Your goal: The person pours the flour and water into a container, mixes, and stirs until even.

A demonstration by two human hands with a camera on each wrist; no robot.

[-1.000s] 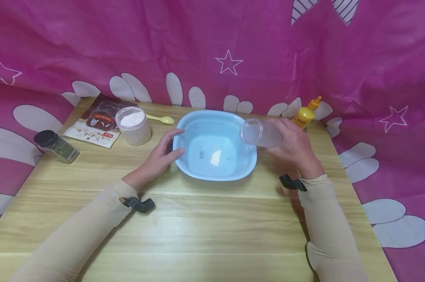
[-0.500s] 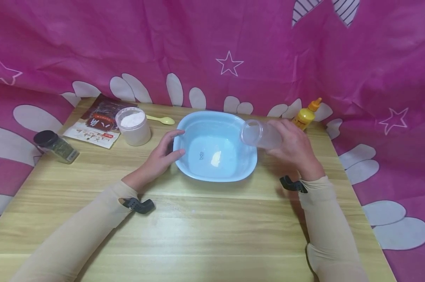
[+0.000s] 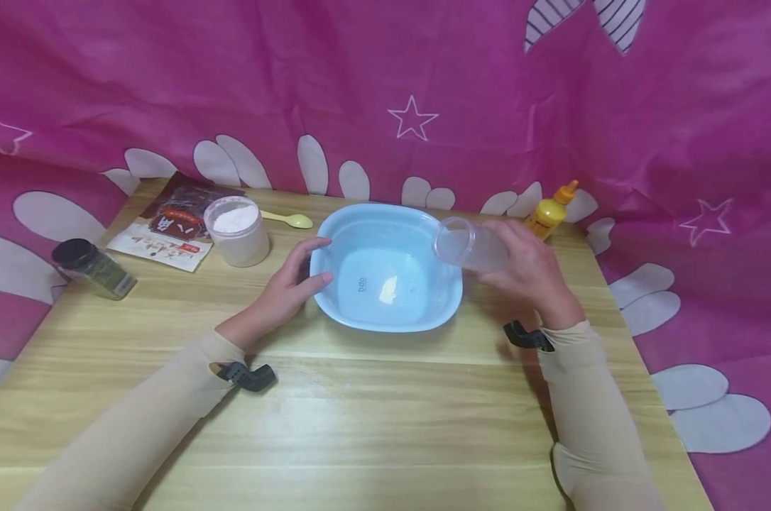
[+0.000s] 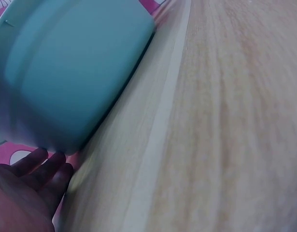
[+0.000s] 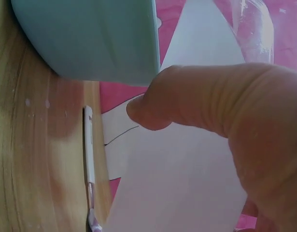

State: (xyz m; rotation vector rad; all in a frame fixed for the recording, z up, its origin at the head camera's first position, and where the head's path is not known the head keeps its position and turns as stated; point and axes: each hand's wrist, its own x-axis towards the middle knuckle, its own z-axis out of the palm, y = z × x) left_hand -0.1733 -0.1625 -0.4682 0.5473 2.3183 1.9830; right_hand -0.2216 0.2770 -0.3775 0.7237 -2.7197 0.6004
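A light blue basin point(image 3: 360, 312) stands on the table, with a bright reflection on its floor. At its left side my left hand point(image 3: 283, 284) holds the rim, thumb and index fingertips over the edge; the left wrist view has the other fingers point(image 4: 44, 176) against the outer wall. My right hand point(image 3: 529, 266) grips a clear plastic cup point(image 3: 481, 245), tilted with its mouth over the basin's right rim. No stream from the cup is visible. In the right wrist view the thumb point(image 5: 187, 96) lies across a pale surface that I cannot identify for certain.
Left of the basin are a tub of white powder point(image 3: 238, 238), a yellow spoon point(image 3: 296, 221), a printed packet point(image 3: 168, 227) and a black-lidded shaker point(image 3: 98, 268). A yellow squeeze bottle point(image 3: 547, 215) stands behind my right hand. A pink curtain point(image 3: 334, 71) hangs behind the table point(image 3: 385, 426).
The whole scene has shifted slightly left and down in the head view. The basin, both hands and the tilted cup keep their places relative to each other; the reflection in the basin changes shape.
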